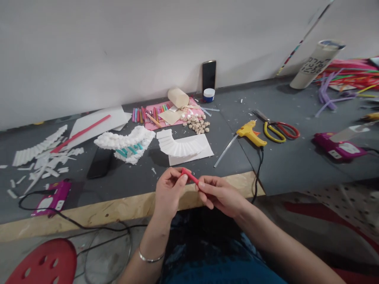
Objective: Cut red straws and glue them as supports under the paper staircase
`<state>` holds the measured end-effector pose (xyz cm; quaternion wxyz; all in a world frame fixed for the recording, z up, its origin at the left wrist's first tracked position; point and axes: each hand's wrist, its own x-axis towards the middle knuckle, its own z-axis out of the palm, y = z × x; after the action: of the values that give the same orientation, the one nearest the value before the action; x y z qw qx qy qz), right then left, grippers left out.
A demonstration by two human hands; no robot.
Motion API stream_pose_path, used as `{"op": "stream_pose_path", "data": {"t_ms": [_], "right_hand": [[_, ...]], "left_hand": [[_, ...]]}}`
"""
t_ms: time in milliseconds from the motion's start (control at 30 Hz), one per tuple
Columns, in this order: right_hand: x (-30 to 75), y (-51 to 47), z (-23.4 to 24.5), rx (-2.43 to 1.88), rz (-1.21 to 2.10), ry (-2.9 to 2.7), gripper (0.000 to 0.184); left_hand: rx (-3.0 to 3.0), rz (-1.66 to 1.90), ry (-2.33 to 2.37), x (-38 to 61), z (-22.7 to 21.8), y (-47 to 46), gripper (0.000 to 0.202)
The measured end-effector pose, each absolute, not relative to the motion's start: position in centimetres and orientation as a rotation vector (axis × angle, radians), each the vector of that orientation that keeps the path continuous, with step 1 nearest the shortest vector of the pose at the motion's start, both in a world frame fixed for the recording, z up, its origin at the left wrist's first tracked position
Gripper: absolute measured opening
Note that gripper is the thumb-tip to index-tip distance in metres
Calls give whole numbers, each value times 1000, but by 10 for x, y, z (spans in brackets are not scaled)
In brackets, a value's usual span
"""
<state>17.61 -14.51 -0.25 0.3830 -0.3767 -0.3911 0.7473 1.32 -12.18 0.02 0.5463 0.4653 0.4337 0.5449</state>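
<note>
A short, thin red strip [190, 176], perhaps folded or rolled, is stretched between my two hands over the table's wooden front edge. My left hand [170, 189] pinches its upper end between thumb and fingers. At the lower end, my right hand [217, 192] has its thumb and fingertips closed on the strip. Just beyond the hands lies a curved, pleated white piece [180, 146] on a white sheet [204, 149]. To its left stands a fluffy white curved model [127, 140] with teal supports.
A yellow glue gun [251, 133] and scissors [275, 128] lie right. Purple boxes with cables [53, 197] [339, 145] sit at both sides. Beige pebble-like pieces [198, 124], a phone [209, 75] and a small jar [209, 94] are farther back. A red stool [44, 260] stands lower left.
</note>
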Motion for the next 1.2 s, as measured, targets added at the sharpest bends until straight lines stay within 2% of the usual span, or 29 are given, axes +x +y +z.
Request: {"op": "stream_pose_path", "data": {"t_ms": [67,200,267,333,533,667,800,900,1000,1200], "right_hand": [[175,-144,-1,-1094,1758,-1112,31],[174,-143,2,-1421,1112,-1553,20],[174,-143,2,-1452,968,-1703,19],[175,-144,2,-1406,1054,-1713,26],[181,-146,0,-1058,1719,-1357,36],[181,-147,-6,-1000,1821,-1304,36],[175,-146,-10,-1175,1559,-1383,34],[172,-145,-8,-1346,1191,-1552,23],[174,-144,-7,-1460,1028,-1651,16],[180,-144,-2,-1590,685,-2017,22]], "left_hand": [[1134,1252,1063,15,4,-121,20],[1262,1155,1134,20,11,-123,19],[1277,1141,1145,21,14,-123,18],[1250,1141,1133,20,14,-122,18],[1028,1101,937,17,7,-121,22],[968,1094,945,16,1,-123,26],[1214,1172,1152,15,9,-128,20],[1375,1181,1235,14,17,-133,21],[1398,1132,1187,14,18,-138,21],[1550,1087,1201,14,16,-142,15]]}}
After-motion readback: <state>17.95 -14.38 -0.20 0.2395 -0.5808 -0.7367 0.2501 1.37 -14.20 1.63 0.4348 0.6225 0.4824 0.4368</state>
